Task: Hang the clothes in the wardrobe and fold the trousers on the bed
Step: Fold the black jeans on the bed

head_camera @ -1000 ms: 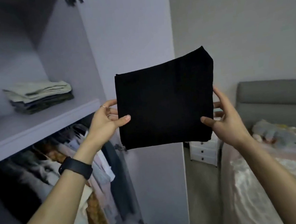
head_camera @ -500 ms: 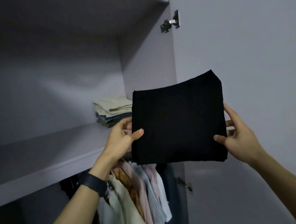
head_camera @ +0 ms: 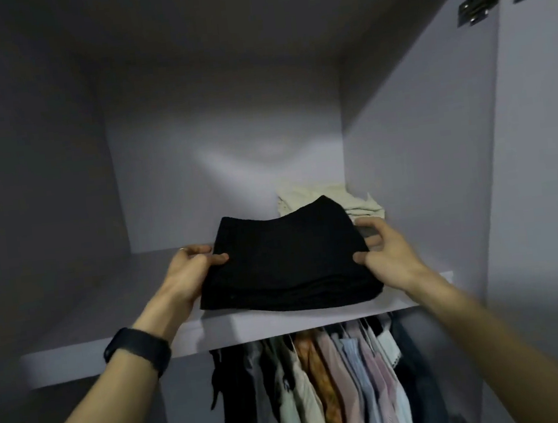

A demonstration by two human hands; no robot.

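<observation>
Folded black trousers [head_camera: 286,262] sit at the shelf's [head_camera: 112,346] front edge, right side; left hand [head_camera: 187,272] and right hand [head_camera: 383,252] both pinch their sides.

Wardrobe interior, head view. The folded black trousers [head_camera: 286,262] lie on the shelf [head_camera: 89,348] at its front edge, toward the right end. The left hand [head_camera: 190,268] grips their left side, thumb on top; the right hand [head_camera: 383,252] grips their right side likewise. A pale folded stack [head_camera: 331,199] sits behind, in the shelf's back right corner. Hanging shirts [head_camera: 339,377] show below the shelf. A black wristband [head_camera: 137,352] circles the left wrist; a door hinge [head_camera: 486,0] appears upper right.
</observation>
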